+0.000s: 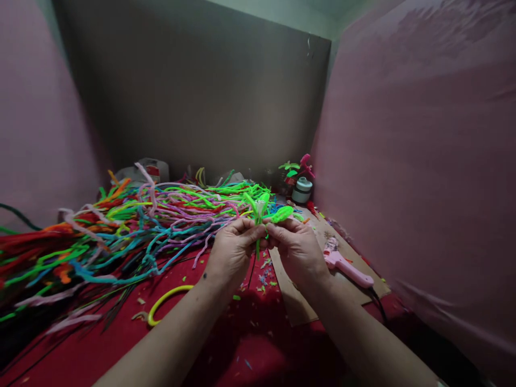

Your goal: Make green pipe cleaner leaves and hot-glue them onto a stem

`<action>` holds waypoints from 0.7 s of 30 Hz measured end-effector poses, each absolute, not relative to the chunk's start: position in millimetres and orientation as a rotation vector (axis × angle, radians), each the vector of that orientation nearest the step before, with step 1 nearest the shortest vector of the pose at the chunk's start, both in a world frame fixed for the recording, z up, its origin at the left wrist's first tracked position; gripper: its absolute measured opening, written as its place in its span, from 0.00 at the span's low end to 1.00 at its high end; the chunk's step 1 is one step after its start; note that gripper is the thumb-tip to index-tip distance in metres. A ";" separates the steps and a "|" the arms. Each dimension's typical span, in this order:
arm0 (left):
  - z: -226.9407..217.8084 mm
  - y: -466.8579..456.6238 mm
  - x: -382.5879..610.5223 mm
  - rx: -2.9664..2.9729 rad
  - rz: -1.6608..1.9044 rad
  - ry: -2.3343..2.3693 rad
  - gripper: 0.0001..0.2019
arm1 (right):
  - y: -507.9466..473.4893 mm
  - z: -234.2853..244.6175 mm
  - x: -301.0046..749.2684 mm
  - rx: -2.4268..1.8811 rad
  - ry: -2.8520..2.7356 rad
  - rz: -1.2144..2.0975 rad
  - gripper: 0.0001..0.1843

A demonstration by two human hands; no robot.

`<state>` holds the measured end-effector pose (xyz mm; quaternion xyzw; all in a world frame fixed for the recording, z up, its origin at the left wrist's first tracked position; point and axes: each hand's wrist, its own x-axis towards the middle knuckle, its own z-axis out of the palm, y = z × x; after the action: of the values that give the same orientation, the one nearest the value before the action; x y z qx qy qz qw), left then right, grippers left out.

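Between my two hands stands a bright green pipe-cleaner flower (pixel 258 207) with pale tips at its middle. My left hand (pixel 234 247) is closed, its thumb and fingers pinching the green stem from the left. Close beside it, my right hand (pixel 296 244) is also closed, pinching near the same stem. A looped green pipe-cleaner leaf (pixel 282 214) sticks out above the right fingers; whether it is joined to the stem is hidden by the fingertips. Both hands are held up over the red cloth (pixel 250 344).
A big heap of coloured pipe cleaners (pixel 161 226) spreads on the left. On a cardboard sheet (pixel 300 312) at right lies a pink glue gun (pixel 350 271) with a black cord. A yellow ring (pixel 155 306) lies near my left forearm. A pale jar (pixel 302 190) stands at the back.
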<state>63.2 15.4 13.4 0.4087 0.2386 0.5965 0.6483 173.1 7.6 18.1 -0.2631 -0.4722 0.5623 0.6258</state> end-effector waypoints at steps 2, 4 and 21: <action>14.2 15.3 63.4 0.921 1.354 0.555 0.12 | 8.8 17.1 172.3 -0.606 -1.057 1.284 0.05; 15.2 15.1 63.1 0.920 1.352 0.577 0.12 | 10.2 16.3 173.4 -0.607 -1.067 1.289 0.06; 9.5 18.3 58.9 1.209 1.353 0.666 0.08 | 4.1 30.1 190.6 -0.785 -1.442 0.996 0.07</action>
<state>58.9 18.3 9.5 0.5145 0.2837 0.5761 0.5683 190.6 4.1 30.1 -0.3350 -0.6153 0.4248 0.5733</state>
